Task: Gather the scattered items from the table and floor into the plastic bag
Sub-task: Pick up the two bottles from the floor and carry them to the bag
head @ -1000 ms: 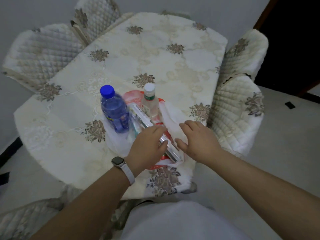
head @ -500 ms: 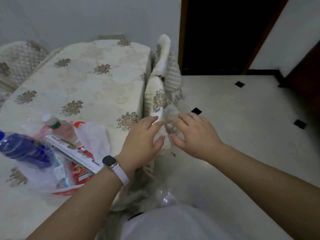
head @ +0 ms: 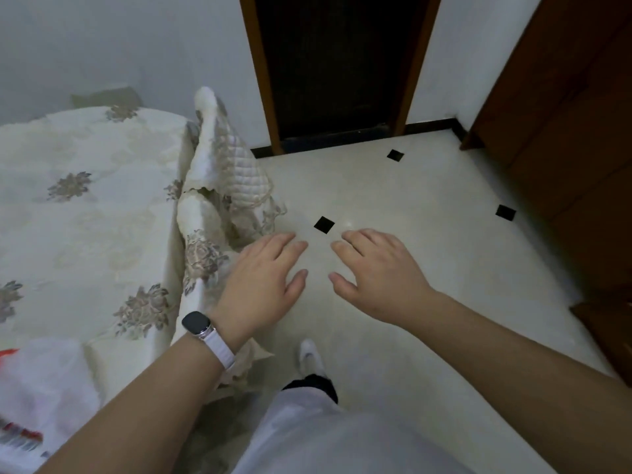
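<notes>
Well, plastic bag [head: 44, 381]: white, thin and crumpled, with a red patch at its left edge; partly cut off by the frame.
Bag position: on the table [head: 85, 217], at its near corner, lower left of the view, well apart from both hands.
Writing: red and dark printed stripes [head: 20, 436] below the bag, too blurred to read.
Left hand [head: 263, 282]: palm down, fingers straight and slightly spread, holding nothing, above the floor [head: 410, 200] just beside the quilted chair cover [head: 225, 165]; watch [head: 196, 323] on the wrist.
Right hand [head: 379, 275]: palm down, fingers loosely spread, holding nothing, near the left hand.
</notes>
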